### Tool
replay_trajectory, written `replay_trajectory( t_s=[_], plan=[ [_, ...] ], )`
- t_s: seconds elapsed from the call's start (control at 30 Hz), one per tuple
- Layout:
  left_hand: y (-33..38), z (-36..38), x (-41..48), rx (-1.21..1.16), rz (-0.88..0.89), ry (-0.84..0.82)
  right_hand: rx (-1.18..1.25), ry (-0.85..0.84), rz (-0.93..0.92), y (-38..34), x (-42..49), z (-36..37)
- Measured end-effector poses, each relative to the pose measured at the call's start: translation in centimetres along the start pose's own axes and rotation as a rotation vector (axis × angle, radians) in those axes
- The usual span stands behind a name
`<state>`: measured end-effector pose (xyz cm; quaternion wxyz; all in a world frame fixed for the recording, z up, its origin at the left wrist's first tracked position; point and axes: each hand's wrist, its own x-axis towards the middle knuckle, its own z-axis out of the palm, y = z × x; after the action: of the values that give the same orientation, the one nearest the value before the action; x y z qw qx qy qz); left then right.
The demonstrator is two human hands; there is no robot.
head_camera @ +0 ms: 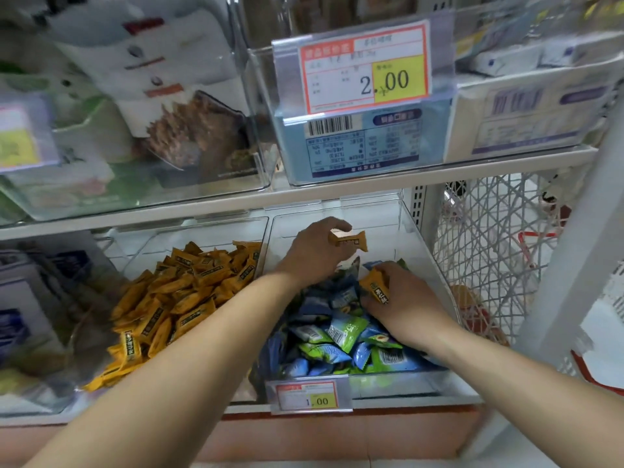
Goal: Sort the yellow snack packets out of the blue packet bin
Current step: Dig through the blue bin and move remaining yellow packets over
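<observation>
A clear bin (413, 231) on the lower shelf holds a heap of blue and green snack packets (341, 336). My left hand (312, 253) is raised over its back part and pinches a yellow packet (349, 240) above the heap. My right hand (403, 304) lies on the blue packets further front and right, its fingers curled round another yellow packet (376, 287). To the left, a second clear bin (141, 241) is piled with several yellow packets (182, 295).
A price tag reading 1.00 (309, 396) hangs on the blue bin's front. The upper shelf (371, 184) sits close overhead with clear boxes and a 2.00 tag (366, 67). A white wire basket (489, 248) stands right; a white post (574, 265) is beside it.
</observation>
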<state>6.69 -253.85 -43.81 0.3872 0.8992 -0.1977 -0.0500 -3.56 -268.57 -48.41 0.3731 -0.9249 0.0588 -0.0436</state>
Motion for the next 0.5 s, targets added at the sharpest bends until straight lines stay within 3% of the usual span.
replay_trajectory(
  t_s=[0.13,0.27,0.5],
  plan=[
    [-0.1,-2.6,-6.4,-0.065,0.063,0.066,0.046,0.078,-0.023,-0.8,-0.4,-0.8],
    [-1.7,-5.4,-11.5,-0.217,0.018,0.083,0.134,0.068,-0.043,-2.9,-1.1,-1.7],
    [-6.8,-11.2,-14.5,0.044,-0.017,0.307,0.239,-0.080,-0.236,-11.1,-2.2,1.5]
  ],
)
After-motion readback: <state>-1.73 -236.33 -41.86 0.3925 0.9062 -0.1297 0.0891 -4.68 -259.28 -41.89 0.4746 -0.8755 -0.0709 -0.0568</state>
